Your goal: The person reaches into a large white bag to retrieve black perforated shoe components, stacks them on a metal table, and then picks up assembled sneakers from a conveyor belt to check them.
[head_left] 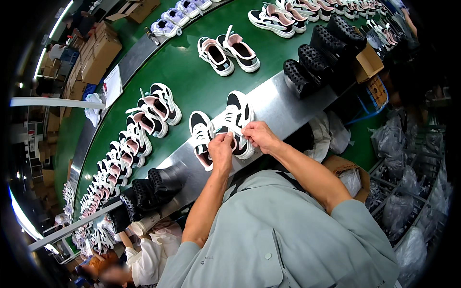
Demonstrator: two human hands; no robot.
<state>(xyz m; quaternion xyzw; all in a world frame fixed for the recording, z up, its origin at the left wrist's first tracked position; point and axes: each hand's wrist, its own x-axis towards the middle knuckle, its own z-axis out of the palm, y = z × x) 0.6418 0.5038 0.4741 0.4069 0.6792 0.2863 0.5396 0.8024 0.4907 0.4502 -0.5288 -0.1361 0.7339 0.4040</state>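
A pair of black and white sneakers stands on the metal ledge in front of me, toes pointing away. My left hand (221, 150) and my right hand (260, 136) both work at the right-hand sneaker (238, 106). Their fingertips pinch at its white strap (233, 127), which crosses the upper near the opening. Fingers partly cover the strap's ends and the heel area. The other sneaker (200, 126) sits just left of my left hand, untouched.
A green conveyor (192, 86) curves past the metal ledge (276, 108). On it stand another sneaker pair (228, 54) and a long sneaker row (129, 144). Black studded shoe forms (298, 72) line the ledge right; more black forms (156, 185) stand left. A co-worker (149, 257) is at lower left.
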